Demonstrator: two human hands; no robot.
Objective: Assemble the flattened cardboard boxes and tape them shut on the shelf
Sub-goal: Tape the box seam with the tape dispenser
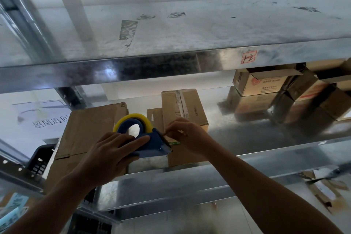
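Note:
My left hand (112,153) grips a blue tape dispenser (150,144) that carries a yellowish roll of clear tape (133,119), held just above the middle metal shelf (247,131). My right hand (182,133) pinches at the tape end beside the dispenser's blade. A flattened cardboard box (89,129) lies on the shelf to the left, partly under my left hand. An assembled cardboard box (182,108) with tape along its top seam stands behind my right hand. A flat cardboard piece (182,156) lies under my right wrist.
An upper metal shelf (171,66) with a red-marked label (249,57) overhangs the work area. Several printed cartons (260,81) stand at the back right. A dark plastic crate (40,159) sits lower left. Cardboard scraps (322,188) lie on the lower shelf at right.

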